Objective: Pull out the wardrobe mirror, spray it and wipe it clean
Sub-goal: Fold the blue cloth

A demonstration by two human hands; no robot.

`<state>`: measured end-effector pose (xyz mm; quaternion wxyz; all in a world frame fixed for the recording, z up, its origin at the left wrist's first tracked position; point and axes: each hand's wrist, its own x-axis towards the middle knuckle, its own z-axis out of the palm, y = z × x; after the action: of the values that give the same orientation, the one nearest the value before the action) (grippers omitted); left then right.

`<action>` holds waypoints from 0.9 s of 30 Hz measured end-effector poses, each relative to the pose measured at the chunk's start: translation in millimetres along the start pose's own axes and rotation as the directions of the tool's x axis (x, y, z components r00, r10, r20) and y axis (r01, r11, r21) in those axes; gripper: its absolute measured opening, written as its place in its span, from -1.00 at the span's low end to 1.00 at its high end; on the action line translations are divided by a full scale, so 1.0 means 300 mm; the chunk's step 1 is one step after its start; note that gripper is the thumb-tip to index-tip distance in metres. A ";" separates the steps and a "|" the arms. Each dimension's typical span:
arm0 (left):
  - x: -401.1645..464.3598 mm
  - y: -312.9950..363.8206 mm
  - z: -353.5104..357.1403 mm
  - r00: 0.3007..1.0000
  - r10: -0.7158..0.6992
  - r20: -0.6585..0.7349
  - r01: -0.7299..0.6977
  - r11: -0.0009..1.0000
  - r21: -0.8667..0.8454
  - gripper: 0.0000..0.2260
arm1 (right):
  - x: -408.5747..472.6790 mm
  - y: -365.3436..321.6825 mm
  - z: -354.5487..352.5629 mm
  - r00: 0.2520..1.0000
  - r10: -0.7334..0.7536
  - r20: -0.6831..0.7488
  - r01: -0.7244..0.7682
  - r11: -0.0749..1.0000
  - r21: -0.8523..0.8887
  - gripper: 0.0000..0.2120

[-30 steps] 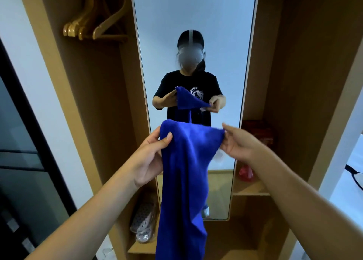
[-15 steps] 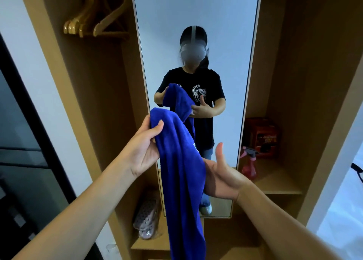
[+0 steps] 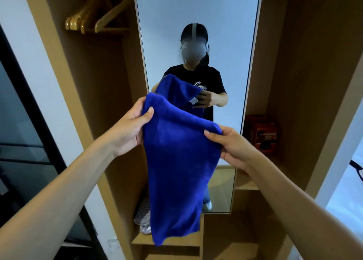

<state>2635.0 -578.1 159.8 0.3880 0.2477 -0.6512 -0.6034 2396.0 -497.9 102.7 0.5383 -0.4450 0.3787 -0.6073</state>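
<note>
Blue cloth (image 3: 180, 161) is held up w/ both hands: left hand (image 3: 129, 130) grips top-left corner, right hand (image 3: 231, 148) pinches top-right edge. Mirror (image 3: 196, 24) is seen behind, wooden hangers (image 3: 94, 18) upper left.

The deep-blue cleaning cloth (image 3: 176, 161) looks like plush, matt microfibre with a fine fuzzy nap. The tall narrow wardrobe mirror (image 3: 196, 14) is smooth, glossy glass in a thin pale frame. The tan wardrobe panels (image 3: 306, 63) look like smooth matt wood laminate. At far left, the golden wooden coat hangers (image 3: 94, 18) carry a slight varnished sheen.
</note>
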 end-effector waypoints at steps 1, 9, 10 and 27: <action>0.002 0.015 -0.004 1.000 0.012 -0.007 -0.012 1.000 0.019 -0.72 | 0.006 -0.017 0.008 1.000 -0.031 -0.006 0.031 1.000 0.001 -0.81; 0.018 0.072 0.003 0.995 0.097 -0.021 -0.097 0.995 0.009 -0.71 | 0.006 -0.069 0.045 0.982 -0.176 0.066 0.166 0.976 0.139 -0.72; 0.020 0.070 0.004 0.995 0.097 -0.021 -0.097 0.995 0.010 -0.71 | 0.002 -0.069 0.040 0.981 -0.181 0.072 0.171 0.976 0.133 -0.74; 0.100 -0.044 0.066 0.941 0.225 -0.254 0.156 0.378 0.912 -0.72 | 0.047 -0.047 0.165 0.999 -0.044 -0.031 0.053 0.932 0.357 -0.68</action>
<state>2599.8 -592.1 153.6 0.3013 0.5068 -0.8041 -0.0769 2438.1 -509.0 133.4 0.5909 -0.3419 0.2568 -0.6841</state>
